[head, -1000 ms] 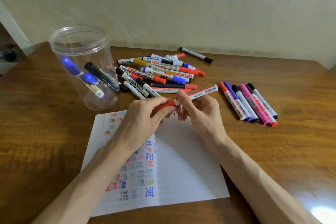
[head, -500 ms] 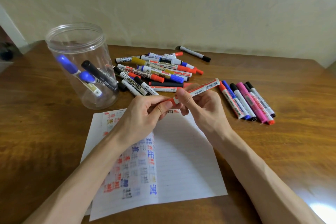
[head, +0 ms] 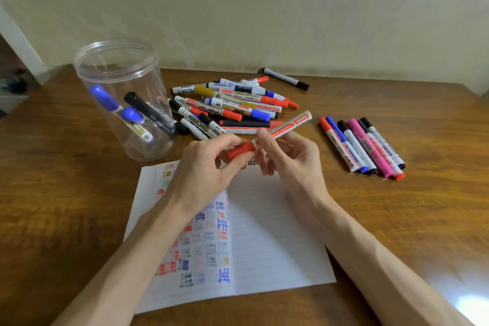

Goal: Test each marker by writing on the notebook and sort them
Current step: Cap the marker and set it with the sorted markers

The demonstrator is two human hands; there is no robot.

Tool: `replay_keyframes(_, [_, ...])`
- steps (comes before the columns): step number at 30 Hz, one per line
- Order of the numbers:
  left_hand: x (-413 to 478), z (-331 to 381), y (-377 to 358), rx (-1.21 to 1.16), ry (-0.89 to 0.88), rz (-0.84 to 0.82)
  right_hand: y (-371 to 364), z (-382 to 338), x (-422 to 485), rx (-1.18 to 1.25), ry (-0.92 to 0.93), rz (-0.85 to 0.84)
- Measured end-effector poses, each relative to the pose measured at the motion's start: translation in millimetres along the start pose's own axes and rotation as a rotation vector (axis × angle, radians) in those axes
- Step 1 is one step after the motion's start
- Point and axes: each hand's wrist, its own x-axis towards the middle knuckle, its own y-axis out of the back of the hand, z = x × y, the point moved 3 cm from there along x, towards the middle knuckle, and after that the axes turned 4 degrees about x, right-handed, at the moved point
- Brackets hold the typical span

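"WHITEBOARD" on black-capped marker (head: 197, 124), again inverted on red-capped marker (head: 211, 108); "MARKER" on white marker (head: 186, 89)

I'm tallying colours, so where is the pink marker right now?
Head view: the pink marker lies on the table in the row right of the right hand, between a black-capped white marker and a red-capped marker.

Turned red-capped marker (head: 288, 125) about its axis between right hand (head: 293, 159) and left hand (head: 206, 169), bringing red-banded label uppermost.

Dim warm light, glare on table (head: 471, 304) lower right, soft blur, wide-angle bowing
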Motion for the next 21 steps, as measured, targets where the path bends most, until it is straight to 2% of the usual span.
replay_keyframes(5, [0, -2, -3, 0.144, -0.066, 0.023, 3, -1, 2, -0.041, 0.018, 0.000])
replay_keyframes(9, [1, -1, -7, 0.069, 0.006, -0.022, 2, -5, 4, -0.083, 0.051, -0.024])
replay_keyframes(12, [-2, -18, 12, -0.020, 0.111, 0.009, 33, -13, 14, -0.008, 0.063, 0.165])
replay_keyframes(15, [-2, -27, 27, -0.040, 0.163, 0.098, 65, -13, 19, -0.080, 0.040, 0.267])
replay_keyframes(18, [0, -14, 16, -0.005, 0.119, 0.076, 58, -7, 18, -0.176, -0.023, 0.253])
replay_keyframes(21, [-3, -15, 14, 0.033, 0.109, 0.063, 44, -2, 18, -0.317, -0.014, 0.160])
